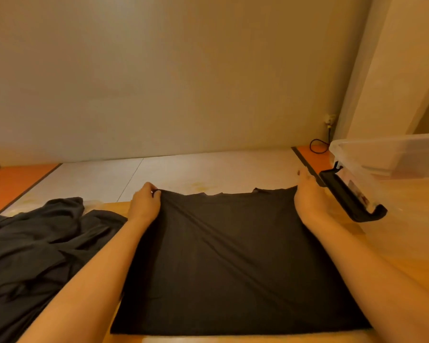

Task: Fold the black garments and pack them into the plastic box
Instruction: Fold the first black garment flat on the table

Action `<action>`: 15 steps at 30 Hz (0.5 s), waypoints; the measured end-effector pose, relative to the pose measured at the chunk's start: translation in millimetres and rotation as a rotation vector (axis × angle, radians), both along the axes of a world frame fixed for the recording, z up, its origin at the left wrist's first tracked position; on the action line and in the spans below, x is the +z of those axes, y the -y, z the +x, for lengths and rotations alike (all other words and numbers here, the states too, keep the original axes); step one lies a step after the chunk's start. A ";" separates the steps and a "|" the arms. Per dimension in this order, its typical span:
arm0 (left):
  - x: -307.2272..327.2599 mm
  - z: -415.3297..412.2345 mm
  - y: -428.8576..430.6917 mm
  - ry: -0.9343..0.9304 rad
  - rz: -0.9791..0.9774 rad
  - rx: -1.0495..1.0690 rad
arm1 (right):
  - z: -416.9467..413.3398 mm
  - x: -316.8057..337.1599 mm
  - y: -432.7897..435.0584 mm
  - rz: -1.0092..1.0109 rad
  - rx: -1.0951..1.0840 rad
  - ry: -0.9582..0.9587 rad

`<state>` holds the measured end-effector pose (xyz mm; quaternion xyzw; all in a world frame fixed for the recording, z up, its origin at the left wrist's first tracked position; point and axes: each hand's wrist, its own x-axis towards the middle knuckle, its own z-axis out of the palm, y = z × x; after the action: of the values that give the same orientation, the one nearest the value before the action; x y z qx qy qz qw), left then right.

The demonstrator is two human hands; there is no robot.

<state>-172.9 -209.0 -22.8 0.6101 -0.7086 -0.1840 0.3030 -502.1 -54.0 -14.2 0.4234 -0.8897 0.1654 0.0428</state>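
Black cloth fills the head view: one black fabric garment is spread flat as a rough rectangle on the pale wooden tabletop, directly in front of the person, with diagonal creases across it. The fold is judged to be partly made and not yet finished. A heap of crumpled black garments is seen unfolded at the left, touching the spread piece. The clear plastic box is set at the right on the tabletop, its black clip handle swung outward; no black cloth is seen through its walls, so packing is judged not yet begun.

Both forearms are stretched forward along the two sides of the spread garment. The far left corner is pinched by the left hand, fingers curled over the edge. The right hand is laid at the far right corner, against the cloth; its fingers are blurred, and whether the corner is gripped cannot be told.
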 end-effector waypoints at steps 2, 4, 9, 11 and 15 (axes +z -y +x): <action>6.4 -0.1 5.1 -0.053 -0.058 0.023 | -6.3 5.7 4.4 -0.103 -0.007 -0.007; 7.2 -2.4 8.4 -0.071 -0.092 0.052 | -7.4 8.7 11.9 -0.195 0.015 0.038; -5.0 -9.8 -3.7 0.115 0.027 -0.005 | 3.7 -7.7 21.0 -0.057 0.002 0.023; -2.1 -14.3 -19.7 0.338 -0.066 -0.041 | 12.0 -5.6 17.9 -0.007 0.018 -0.009; 8.0 -11.6 -91.0 0.382 -0.102 -0.343 | 52.4 12.8 -19.1 0.028 0.251 -0.075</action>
<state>-184.6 -118.0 -14.8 0.4886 -0.8545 -0.0781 0.1582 -449.7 -34.9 -1.4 0.5380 -0.8296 0.1410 0.0491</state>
